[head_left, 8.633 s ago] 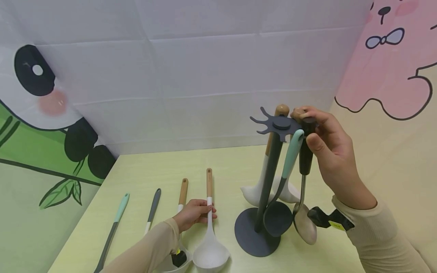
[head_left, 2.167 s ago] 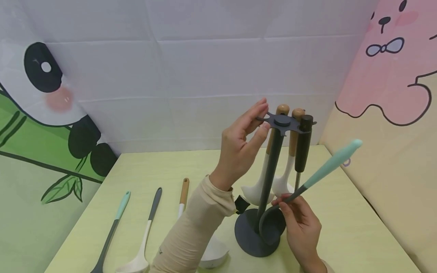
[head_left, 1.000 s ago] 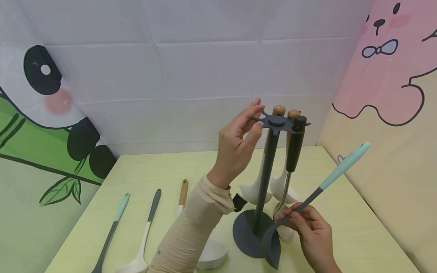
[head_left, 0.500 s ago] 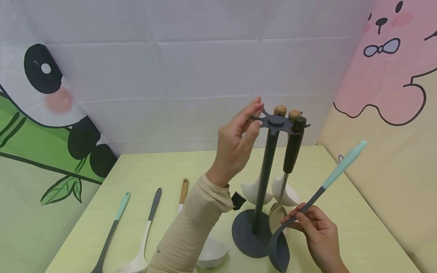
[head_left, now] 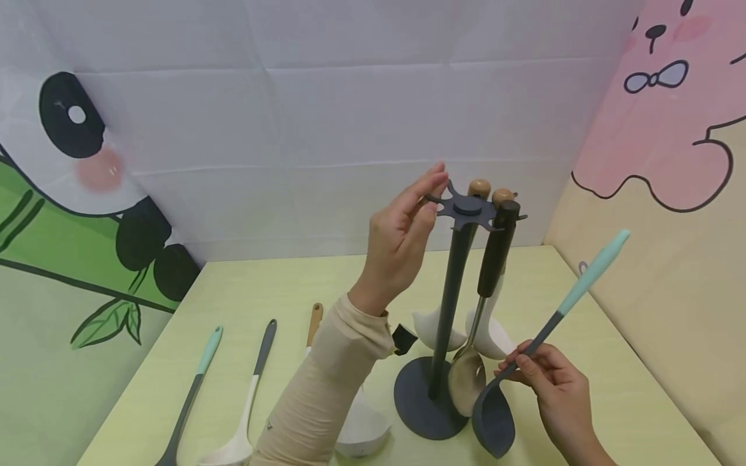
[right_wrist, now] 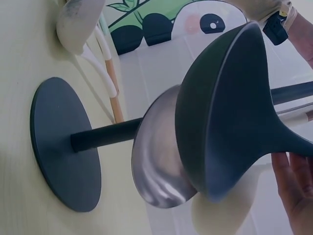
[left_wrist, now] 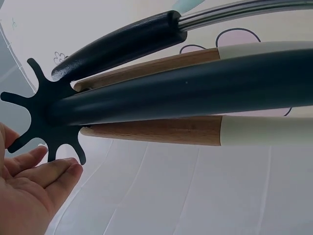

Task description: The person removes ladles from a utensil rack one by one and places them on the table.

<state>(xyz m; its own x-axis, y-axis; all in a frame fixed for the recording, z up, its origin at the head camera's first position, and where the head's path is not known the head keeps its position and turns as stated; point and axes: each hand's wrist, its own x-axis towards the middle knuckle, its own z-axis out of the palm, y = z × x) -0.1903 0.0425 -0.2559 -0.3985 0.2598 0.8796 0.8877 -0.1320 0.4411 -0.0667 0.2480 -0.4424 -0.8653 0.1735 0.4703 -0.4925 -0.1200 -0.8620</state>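
My right hand [head_left: 562,395] pinches the neck of a dark grey ladle [head_left: 495,424] with a mint handle, held tilted, its bowl low beside the stand. In the right wrist view, the ladle bowl [right_wrist: 225,112] covers part of a steel serving spoon [right_wrist: 159,152]. My left hand [head_left: 399,239] holds prongs at the top of the dark utensil stand [head_left: 449,304] between thumb and fingertips. From its hooks hang the black-handled serving spoon [head_left: 466,382] and two white ladles with wooden handles [left_wrist: 151,131], partly hidden behind the post.
Left on the table [head_left: 262,285] lie a mint-handled grey utensil [head_left: 189,401], a grey-handled white utensil [head_left: 247,408], a wooden-handled one [head_left: 315,323] partly covered by my left forearm, and a white ladle [head_left: 367,430]. A printed cloth [head_left: 350,116] hangs behind.
The mint-handled ladle has come off the stand into my right hand and shifted right. My left hand went from the table's white ladle to the stand's top. The top has turned, swinging the steel spoon left.
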